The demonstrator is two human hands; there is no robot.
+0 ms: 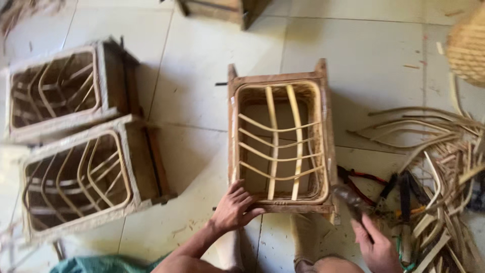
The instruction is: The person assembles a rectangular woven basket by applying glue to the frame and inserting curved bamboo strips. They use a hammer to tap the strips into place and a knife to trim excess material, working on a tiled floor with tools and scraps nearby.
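Note:
A wooden box mould (281,143) stands on the tiled floor in front of me, with a pale cane frame (275,146) of crossing strips woven inside it. My left hand (233,206) rests open on the mould's near left corner, fingers spread over the wood. Off the mould's near right corner, my right hand (376,246) grips a dark hammer (348,198), its head blurred beside that corner.
Two more wooden moulds (60,91) (88,177) with cane frames lie at the left. Loose cane strips (444,167) are piled at the right, with red-handled pliers (369,182) and other tools beside them. A woven basket (467,48) sits top right.

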